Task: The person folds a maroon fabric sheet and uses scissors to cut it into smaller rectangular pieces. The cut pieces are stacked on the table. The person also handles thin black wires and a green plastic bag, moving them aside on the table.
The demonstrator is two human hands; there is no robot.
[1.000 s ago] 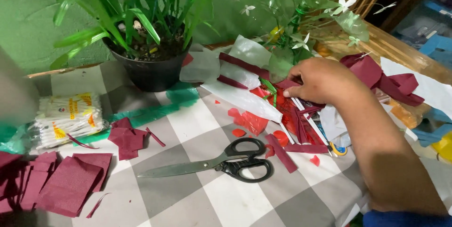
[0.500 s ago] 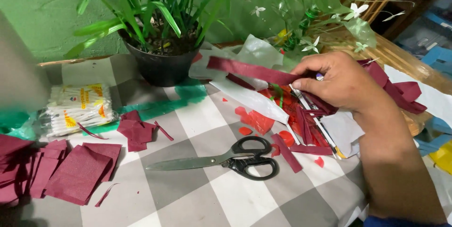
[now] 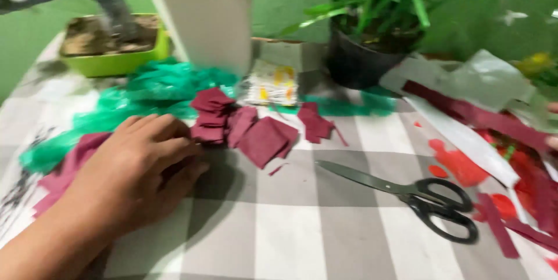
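Now, left hand: yours, palm down on the tabletop, fingers loosely curled; the grip looks empty, though what lies under the palm is hidden.
Maroon squares: a loose heap just beyond your fingertips, touching or nearly so; more maroon pieces lie under and left of your wrist.
Right hand: only a fingertip or two shows at the right edge; you cannot tell its grip.
Scissors: black-handled, blades together, flat on the checked cloth, well apart from your left hand, tips pointing left.
Green shreds: behind the maroon heap.
Red scraps: beside the scissors' handles, with maroon strips and a white strip.
Pots: a tall white pot, a low green tray and a black pot along the back.
Small packet: between the white and black pots.
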